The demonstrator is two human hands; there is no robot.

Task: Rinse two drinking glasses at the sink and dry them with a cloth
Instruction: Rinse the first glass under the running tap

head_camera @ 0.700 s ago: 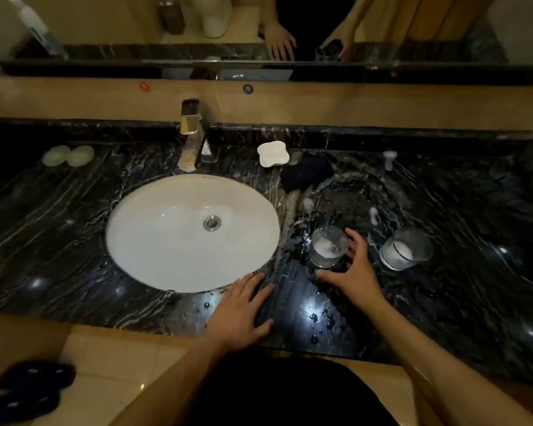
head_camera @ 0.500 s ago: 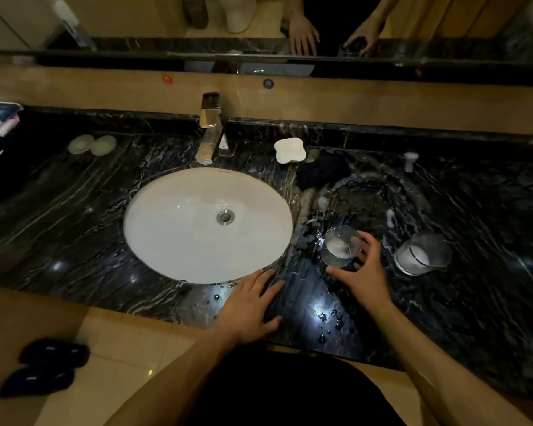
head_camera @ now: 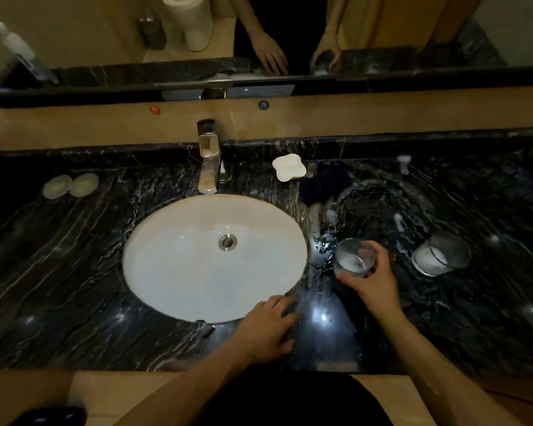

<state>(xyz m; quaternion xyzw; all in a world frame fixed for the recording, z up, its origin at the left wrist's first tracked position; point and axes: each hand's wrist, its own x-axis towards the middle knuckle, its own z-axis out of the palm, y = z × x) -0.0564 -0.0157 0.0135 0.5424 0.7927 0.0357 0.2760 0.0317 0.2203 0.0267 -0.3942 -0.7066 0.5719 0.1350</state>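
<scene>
Two clear drinking glasses stand on the black marble counter (head_camera: 74, 272) right of the white oval sink (head_camera: 179, 272). My right hand (head_camera: 374, 279) is wrapped around the nearer glass (head_camera: 353, 258), thumb in front and fingers behind. The second glass (head_camera: 440, 255) stands apart, farther right. My left hand (head_camera: 270, 325) lies flat on the counter at the sink's front rim, fingers spread, holding nothing. A dark cloth (head_camera: 323, 184) lies bunched behind the glasses near the back ledge. The chrome tap (head_camera: 209, 158) stands behind the basin.
A white flower-shaped dish (head_camera: 289, 168) sits right of the tap. Two pale round soaps (head_camera: 70, 186) lie at the back left. A small white stopper (head_camera: 404, 162) stands at the back right. Water drops wet the counter between sink and glasses. A mirror runs above.
My right hand has moved forward from just short of the nearer glass and closed its fingers around it. My left hand has stayed flat on the counter.
</scene>
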